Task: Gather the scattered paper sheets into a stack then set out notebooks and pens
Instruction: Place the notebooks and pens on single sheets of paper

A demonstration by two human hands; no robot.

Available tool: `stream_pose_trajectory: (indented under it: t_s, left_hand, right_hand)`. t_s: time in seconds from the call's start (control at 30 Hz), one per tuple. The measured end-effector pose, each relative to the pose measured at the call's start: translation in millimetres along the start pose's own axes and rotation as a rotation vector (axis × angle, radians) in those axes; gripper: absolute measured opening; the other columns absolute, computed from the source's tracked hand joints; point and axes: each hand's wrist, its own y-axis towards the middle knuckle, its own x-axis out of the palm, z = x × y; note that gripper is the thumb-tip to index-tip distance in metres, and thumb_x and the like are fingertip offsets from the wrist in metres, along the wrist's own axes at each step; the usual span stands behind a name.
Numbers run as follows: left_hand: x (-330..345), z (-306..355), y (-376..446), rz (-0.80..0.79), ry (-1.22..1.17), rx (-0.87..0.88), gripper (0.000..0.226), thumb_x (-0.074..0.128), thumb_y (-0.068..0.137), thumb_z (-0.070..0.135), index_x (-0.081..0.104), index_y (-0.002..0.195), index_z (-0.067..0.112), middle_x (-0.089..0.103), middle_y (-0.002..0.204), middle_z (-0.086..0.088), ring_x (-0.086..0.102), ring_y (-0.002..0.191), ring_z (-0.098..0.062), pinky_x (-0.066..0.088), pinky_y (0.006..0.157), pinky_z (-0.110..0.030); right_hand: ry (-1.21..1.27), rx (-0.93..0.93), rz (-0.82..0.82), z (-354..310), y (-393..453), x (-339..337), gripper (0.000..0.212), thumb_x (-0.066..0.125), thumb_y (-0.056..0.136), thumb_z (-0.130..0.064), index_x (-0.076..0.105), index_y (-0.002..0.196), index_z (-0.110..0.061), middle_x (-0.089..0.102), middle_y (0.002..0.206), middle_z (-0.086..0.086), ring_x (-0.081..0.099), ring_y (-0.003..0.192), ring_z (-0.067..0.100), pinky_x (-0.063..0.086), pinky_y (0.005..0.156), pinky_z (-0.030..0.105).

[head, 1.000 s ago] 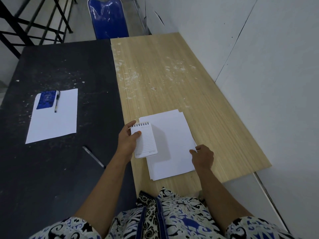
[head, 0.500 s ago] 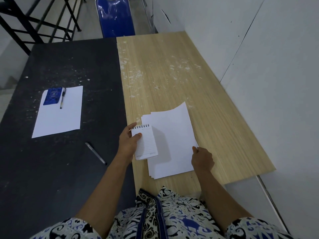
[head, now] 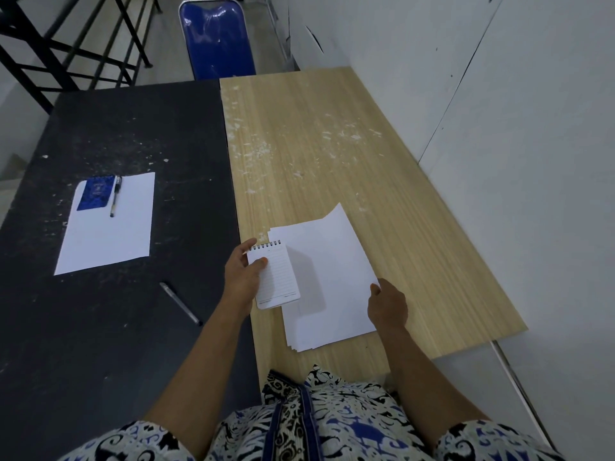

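While the left hand (head: pixel 244 277) keeps a small spiral notebook (head: pixel 274 276) off to the stack's left edge, thumb on the lined page and fingers curled behind, the right hand (head: pixel 387 302) pinches the top sheet (head: pixel 327 261) at its right edge and lifts it, far corner curling up; prob. to free one sheet from the paper stack (head: pixel 332 331) w/o dragging the rest. Both hands are thus clamped, one on the notebook, one on the sheet, and sit apart w/ the stack between them. The stack lies on the pale wood surface (head: pixel 366 161), near its front edge, edges slightly fanned; gathering looks done. On the dark surface (head: pixel 133 128) to the left, one place is already laid: a single sheet (head: pixel 106 234) w/ a blue notebook (head: pixel 95 194) at its top-left corner and a pen (head: pixel 114 197) just beside it; likely the pattern to repeat. A second pen (head: pixel 181 304) lies loose on the dark surface near the left forearm, within reach for the next setting. The notebook is held rather than set down, I'd guess, because its sheet isn't placed yet.
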Motion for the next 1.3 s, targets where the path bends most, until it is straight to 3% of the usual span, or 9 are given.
stream_pose_trajectory:
  t_s: [0.13,0.3,0.5,0.57,0.73,0.87,1.1,1.2,1.3]
  left_hand:
    - [-3.2,0.3,1.1,0.005,-0.001,0.003,0.043,0.056,0.091,0.000,0.053,0.129,0.021,0.061,0.105,0.006,0.060,0.089,-0.010,0.049,0.068,-0.025]
    - [-10.2,-2.5,3.4,0.011,0.009,0.020,0.044,0.055,0.092,0.000,0.052,0.131,0.019,0.060,0.117,0.000,0.059,0.090,-0.009,0.048,0.069,-0.025]
    - [-18.2,8.5,11.5,0.042,0.034,0.048,0.042,0.051,0.093,-0.001,0.052,0.130,0.020,0.056,0.122,-0.001,0.055,0.093,-0.011,0.046,0.071,-0.025]
    - [-19.9,18.1,17.7,0.049,0.035,0.050,0.044,0.046,0.093,-0.002,0.050,0.131,0.021,0.054,0.121,-0.001,0.054,0.093,-0.013,0.047,0.072,-0.027]
    - [-30.5,49.6,32.0,0.073,-0.016,0.071,0.041,0.042,0.097,0.002,0.049,0.130,0.025,0.053,0.121,-0.001,0.054,0.097,-0.017,0.048,0.076,-0.029]
    - [-41.6,70.7,40.2,0.083,-0.188,0.032,0.026,0.049,0.097,0.036,0.057,0.120,0.028,0.062,0.114,-0.002,0.060,0.100,-0.020,0.049,0.083,-0.036]
    - [-52.9,92.4,46.3,0.002,-0.448,0.005,0.035,0.045,0.098,0.049,0.055,0.116,0.021,0.067,0.092,0.005,0.064,0.080,-0.012,0.051,0.069,-0.031]
    - [-57.7,96.8,46.8,0.014,-0.344,0.020,0.040,0.059,0.093,0.041,0.053,0.126,0.020,0.065,0.116,-0.002,0.066,0.094,-0.017,0.054,0.072,-0.032]
    - [-64.6,92.4,52.0,0.061,-0.184,0.112,0.054,0.064,0.090,0.005,0.046,0.137,0.024,0.053,0.126,-0.002,0.062,0.104,-0.021,0.055,0.082,-0.034]
  right_hand:
    - [0.024,0.018,-0.016,1.8,0.3,2.8,0.030,0.046,0.101,-0.024,0.065,0.111,-0.004,0.071,0.096,0.013,0.065,0.085,0.028,0.042,0.069,0.029]
    - [0.118,-0.041,0.092,-8.3,-2.8,-6.4,0.030,0.047,0.099,-0.012,0.047,0.069,-0.011,0.046,0.057,-0.004,0.046,0.056,0.016,0.028,0.050,0.026]
    - [0.418,-0.010,0.053,-36.2,6.7,-25.9,0.021,0.046,0.099,-0.011,0.060,0.091,0.001,0.059,0.086,0.009,0.050,0.080,0.020,0.041,0.077,0.035]
    - [0.613,0.085,0.036,-45.0,9.8,-30.7,0.021,0.048,0.098,-0.011,0.061,0.086,0.000,0.061,0.086,0.013,0.049,0.077,0.019,0.040,0.075,0.032]
    - [0.933,0.209,-0.137,-63.1,11.9,-42.7,0.023,0.052,0.098,-0.014,0.063,0.114,-0.001,0.065,0.108,0.011,0.052,0.092,0.016,0.042,0.077,0.028]
    - [0.948,0.154,-0.330,-75.5,9.9,-42.0,0.025,0.056,0.097,-0.016,0.063,0.120,-0.009,0.065,0.112,0.001,0.060,0.098,0.016,0.044,0.088,0.032]
    - [0.798,0.054,-0.588,-86.9,0.7,-35.0,0.024,0.054,0.098,-0.021,0.065,0.119,-0.013,0.068,0.113,-0.003,0.062,0.108,0.018,0.045,0.095,0.038]
    - [0.748,0.024,-0.643,-88.9,-1.0,-29.9,0.026,0.055,0.098,-0.022,0.065,0.120,-0.013,0.068,0.116,-0.004,0.062,0.112,0.018,0.043,0.105,0.043]
    - [0.721,0.008,-0.673,-92.4,-3.2,-28.4,0.024,0.057,0.097,-0.025,0.067,0.117,-0.017,0.069,0.117,-0.004,0.062,0.113,0.019,0.041,0.107,0.046]
